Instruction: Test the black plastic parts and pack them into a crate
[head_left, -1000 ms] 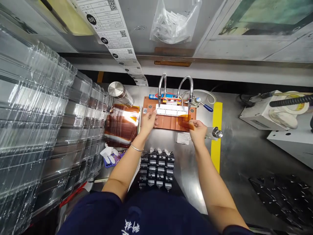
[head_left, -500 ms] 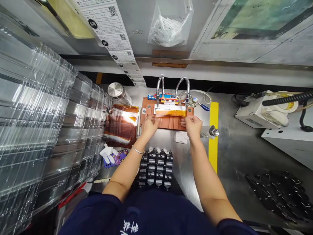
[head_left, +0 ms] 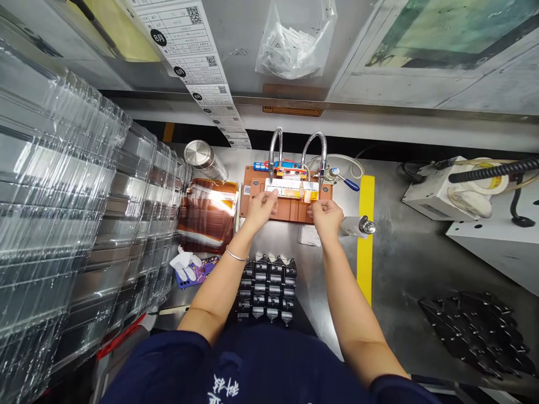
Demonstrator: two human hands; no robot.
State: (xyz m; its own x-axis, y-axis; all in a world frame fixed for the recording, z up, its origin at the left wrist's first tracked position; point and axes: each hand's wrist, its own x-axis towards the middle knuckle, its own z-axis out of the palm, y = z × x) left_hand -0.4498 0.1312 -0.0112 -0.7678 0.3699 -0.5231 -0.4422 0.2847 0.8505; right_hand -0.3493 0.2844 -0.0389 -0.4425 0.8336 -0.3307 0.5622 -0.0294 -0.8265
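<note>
A brown fixture plate [head_left: 290,215] lies at mid-table with a white perforated strip [head_left: 286,184] along it. Over the strip's right part is an amber film strip [head_left: 314,196] with a pale patch beside it. My left hand [head_left: 261,210] is at the strip's left end, fingertips apart, one of them touching it. With thumb and forefinger pinched, my right hand [head_left: 326,217] grips the film's right end at the plate's front edge. The fingertips partly hide what they touch. Two flexible metal hoses [head_left: 315,139] arch over the strip from behind.
Stacked clear plastic trays [head_left: 63,185] fill the left side. Nearby are a steel flask [head_left: 204,157], amber film sheets [head_left: 206,213] and a phone [head_left: 206,269]. Black ribbed parts [head_left: 267,286] lie before me. At right are a yellow tape line [head_left: 365,247] and a white machine [head_left: 444,193].
The amber film spanned most of the white strip and now covers only its right part. My left hand has moved slightly right and up; my right hand has moved slightly left.
</note>
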